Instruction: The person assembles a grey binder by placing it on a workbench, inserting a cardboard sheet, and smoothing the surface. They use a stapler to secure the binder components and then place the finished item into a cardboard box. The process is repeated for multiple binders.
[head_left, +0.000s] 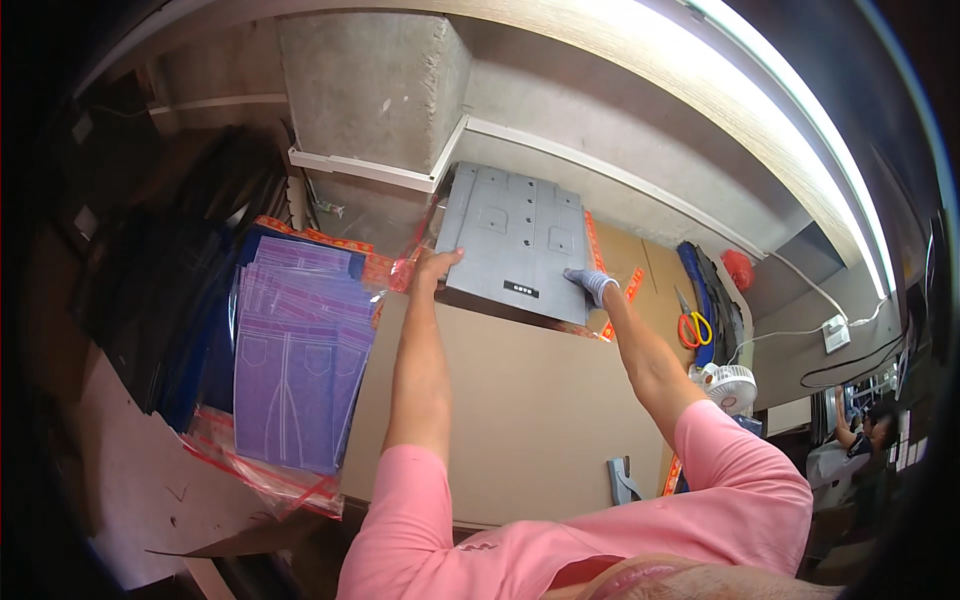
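A grey flat printed sheet stack [515,235] in a clear bag lies at the far end of a brown cardboard surface [510,400]. My left hand [432,265], bare, grips its near left edge. My right hand [590,283], in a light glove, holds the near right corner. Both arms reach forward in pink sleeves. To the left lies a pile of purple printed flat sheets [300,350] in clear bags with red strips.
Red-handled scissors [692,325] and a dark blue strap lie at the right. A small white fan [730,388] stands near my right elbow, with a grey clip [622,480] close by. A concrete pillar [370,95] rises behind. Another person [850,445] sits far right.
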